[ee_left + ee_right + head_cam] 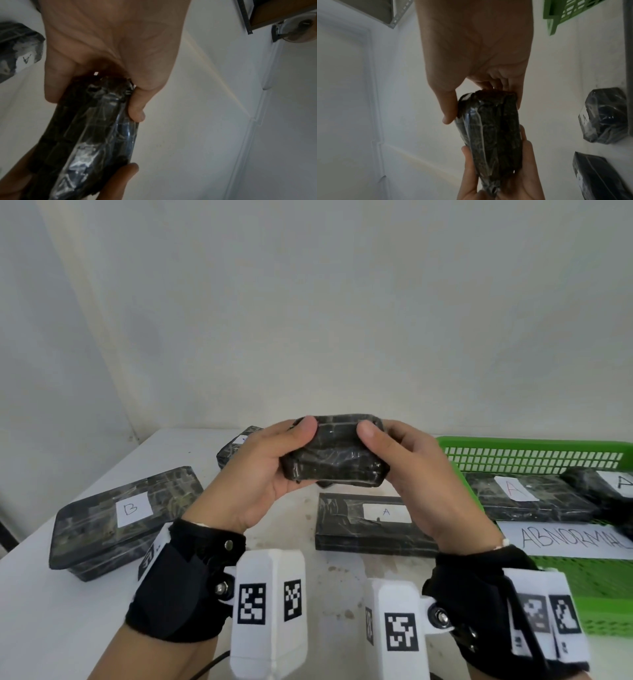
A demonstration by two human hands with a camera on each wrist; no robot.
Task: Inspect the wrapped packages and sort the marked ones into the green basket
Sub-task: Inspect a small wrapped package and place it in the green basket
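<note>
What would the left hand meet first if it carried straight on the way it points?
Probably the right hand, gripping the other end of the same wrapped package that the left hand holds; depth is uncertain.

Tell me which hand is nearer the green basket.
Right. The right hand grips the held package's right end, just beside the green basket's near-left corner. The left hand grips the other end, a package-length farther from it.

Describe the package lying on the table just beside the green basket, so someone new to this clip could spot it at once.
Start at the green plastic basket on the white table's right side. Just outside its left wall, below the raised hands, lies a flat black rectangular package wrapped in clear film. Its white label reads A, unlike the B package at far left, and unlike the other A packages it is outside the basket.
</note>
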